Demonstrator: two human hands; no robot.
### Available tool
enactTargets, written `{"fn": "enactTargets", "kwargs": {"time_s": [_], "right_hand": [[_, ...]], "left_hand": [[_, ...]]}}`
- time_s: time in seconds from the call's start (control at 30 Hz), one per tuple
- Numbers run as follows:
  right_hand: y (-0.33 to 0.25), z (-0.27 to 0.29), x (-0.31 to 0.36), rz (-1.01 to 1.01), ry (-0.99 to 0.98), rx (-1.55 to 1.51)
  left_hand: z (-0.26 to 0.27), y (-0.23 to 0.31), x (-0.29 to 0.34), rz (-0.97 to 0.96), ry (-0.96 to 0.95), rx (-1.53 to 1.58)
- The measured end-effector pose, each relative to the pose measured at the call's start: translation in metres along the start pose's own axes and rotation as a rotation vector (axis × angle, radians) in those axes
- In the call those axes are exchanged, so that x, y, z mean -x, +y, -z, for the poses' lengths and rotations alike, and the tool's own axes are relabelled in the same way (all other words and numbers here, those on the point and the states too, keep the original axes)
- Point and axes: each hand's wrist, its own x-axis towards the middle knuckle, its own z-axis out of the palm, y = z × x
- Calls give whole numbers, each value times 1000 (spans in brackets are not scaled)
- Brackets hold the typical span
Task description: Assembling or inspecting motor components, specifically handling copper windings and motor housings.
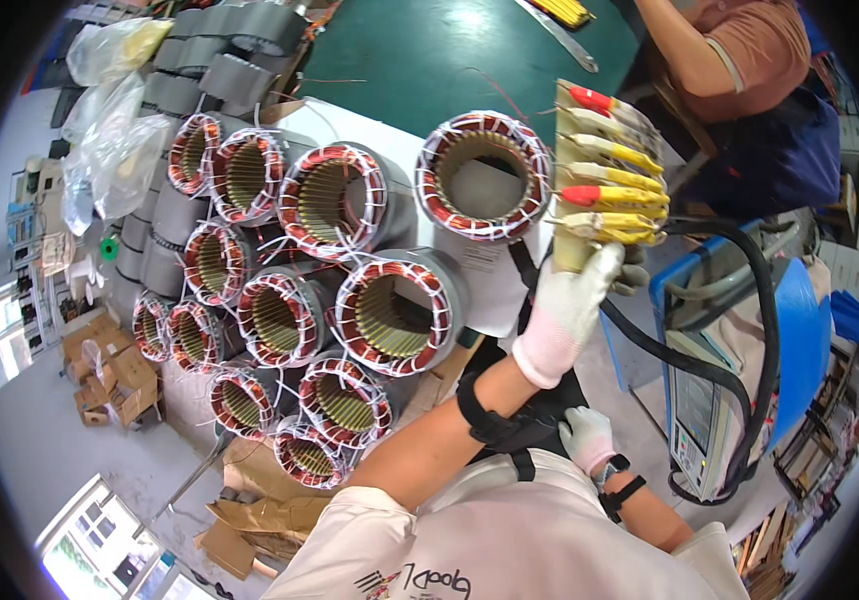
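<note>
My left hand (564, 312), in a white glove, is closed at the lower end of a tan strip-like board (571, 160). Several yellow and red insulated clips (619, 190) with leads lie in a row across that board. Left of the board stands a motor stator (484, 118), its copper windings laced with white cord and its round bore facing up. My right hand (586, 437), also gloved and with a watch at the wrist, is low in front of my body. Its fingers look loosely extended, and I see nothing in them.
Several more wound stators (394, 312) lie stacked on the left, with grey housings (239, 80) behind them. A green-topped table (379, 50) is ahead. Beside a co-worker (759, 60) at the upper right, a testing instrument (694, 420) with thick black cables (674, 355) stands to my right.
</note>
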Motion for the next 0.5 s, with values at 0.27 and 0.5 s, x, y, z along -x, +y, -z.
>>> {"fn": "enactTargets", "kwargs": {"time_s": [0.27, 0.5], "right_hand": [[5, -10, 2, 22, 11, 10], [6, -12, 3, 34, 36, -10]], "left_hand": [[2, 7, 0, 61, 38, -9], [2, 8, 2, 68, 60, -7]]}}
